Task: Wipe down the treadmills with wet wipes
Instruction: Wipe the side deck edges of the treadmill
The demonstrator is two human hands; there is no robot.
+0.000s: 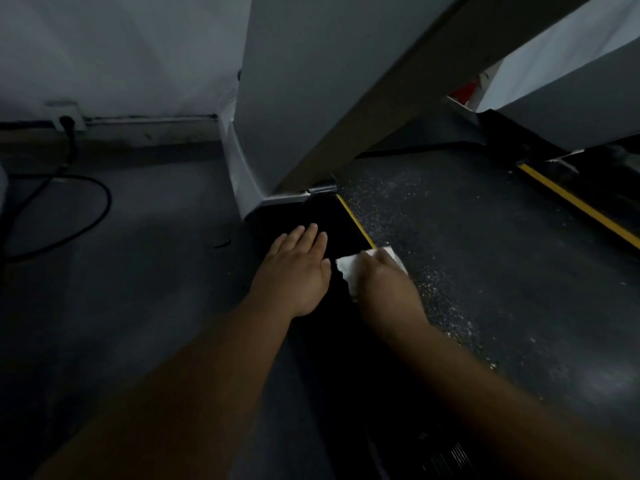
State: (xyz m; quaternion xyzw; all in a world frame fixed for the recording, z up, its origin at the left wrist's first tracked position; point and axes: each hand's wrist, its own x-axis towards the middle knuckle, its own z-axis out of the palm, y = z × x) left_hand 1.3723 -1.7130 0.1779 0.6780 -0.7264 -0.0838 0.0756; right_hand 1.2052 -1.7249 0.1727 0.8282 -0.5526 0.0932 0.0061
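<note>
Dim grey flooring (121, 289) runs up to a pale painted wall (121, 46), smooth and matt, with a white wall socket (67, 116) low down. Biggest thing in the room is the grey treadmill with its broad slanting upright (294, 81), hard and flat-sided; it looks far too heavy to shift, so I'd say it gets wiped where it stands.

Its dark speckled running belt (467, 237) looks rough and grippy, likely to drag at anything soft. Along the belt's near edge lies a black side rail (332, 216), smoother and stiff, trimmed with a thin yellow stripe (356, 221). A thick black rubber cable (100, 209) loops loosely over the floor from the socket.

The person's left hand (298, 268) rests spread and flat on the black rail, fingers straight, holding nothing, probably as a brace. The right hand (388, 289) lies on top of a small white folded wet wipe (349, 271), fingers laid over it and pressing it down where the stripe meets the belt; whether the thumb tucks beneath, I can't tell.

That wipe looks limp, light and damp, apt to bunch or snag on the belt's grain. Best handled under a flat palm rather than pinched by a corner.
</note>
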